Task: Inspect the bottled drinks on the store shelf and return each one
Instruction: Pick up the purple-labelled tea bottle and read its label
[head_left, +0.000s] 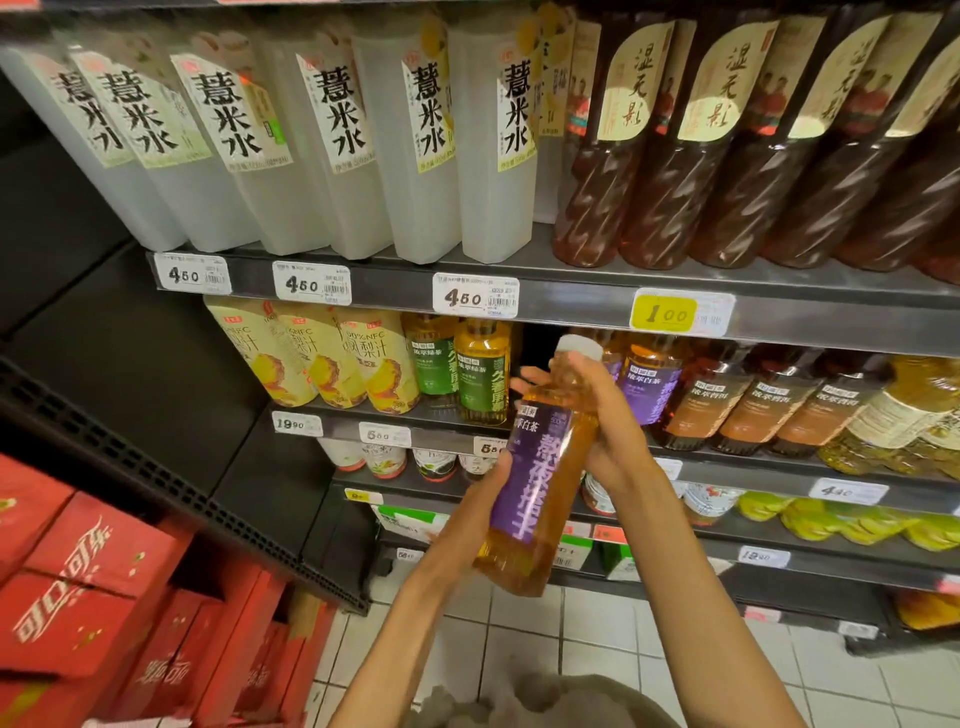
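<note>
An amber tea bottle (537, 467) with a purple label and white cap is tilted in front of the shelves, held in both hands. My left hand (488, 491) grips its lower half from behind and from the left. My right hand (605, 415) wraps round its upper part near the neck. Just behind it, on the middle shelf (415, 423), a dark gap shows between the green-label tea bottles (480, 371) and another purple-label bottle (652, 379).
White bottles (332, 140) and dark red bottles (675, 156) fill the top shelf. Yellow juice bottles (332, 358) and brown-label teas (753, 405) stand on the middle shelf. Red cola cartons (104, 587) are stacked at lower left. Tiled floor lies below.
</note>
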